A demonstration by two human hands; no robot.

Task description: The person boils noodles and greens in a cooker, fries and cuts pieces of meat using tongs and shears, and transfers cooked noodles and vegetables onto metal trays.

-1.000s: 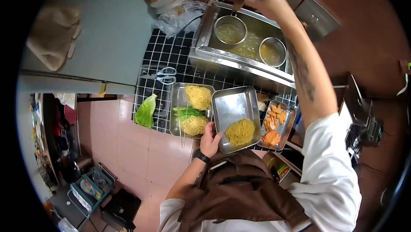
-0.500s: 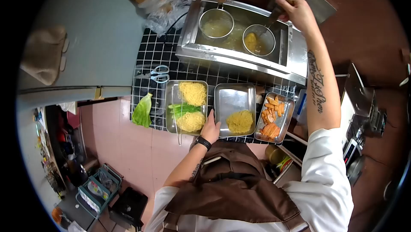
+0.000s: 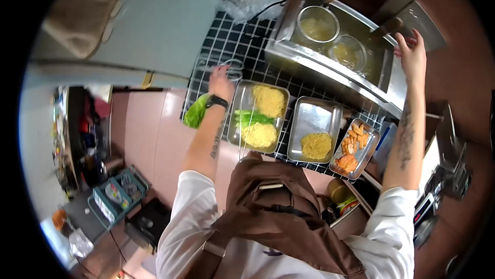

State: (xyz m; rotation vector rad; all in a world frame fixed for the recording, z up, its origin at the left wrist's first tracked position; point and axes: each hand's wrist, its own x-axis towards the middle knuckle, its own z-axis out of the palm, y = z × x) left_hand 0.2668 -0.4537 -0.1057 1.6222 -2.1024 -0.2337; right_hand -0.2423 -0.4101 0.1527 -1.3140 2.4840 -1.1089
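My left hand (image 3: 221, 84) is at the blue-grey handles of a pair of scissors (image 3: 235, 69), which lie smeared on the black grid mat. Its fingers reach forward, loosely apart; whether they touch the handles is unclear. Below that wrist lies a green lettuce leaf (image 3: 197, 111). My right hand (image 3: 412, 55) is open, fingers spread, just off the wooden handle (image 3: 388, 28) of a strainer. That strainer's basket (image 3: 347, 55) sits in the cooker's liquid with something yellowish in it. A second strainer (image 3: 318, 23) hangs beside it, also holding pale contents.
A metal tray (image 3: 232, 136) holds two noodle bundles and green vegetables, with tongs across it. Another tray (image 3: 315, 115) has one noodle portion; a smaller tray (image 3: 355, 121) holds orange-brown pieces. The metal cooker (image 3: 330, 78) stands behind. Plastic bags (image 3: 252, 1) lie at its left.
My right hand has let go of the strainer handle, and its basket sits lower in the liquid. My left hand has moved from between the trays leftward to the scissors. The view has shifted and turned.
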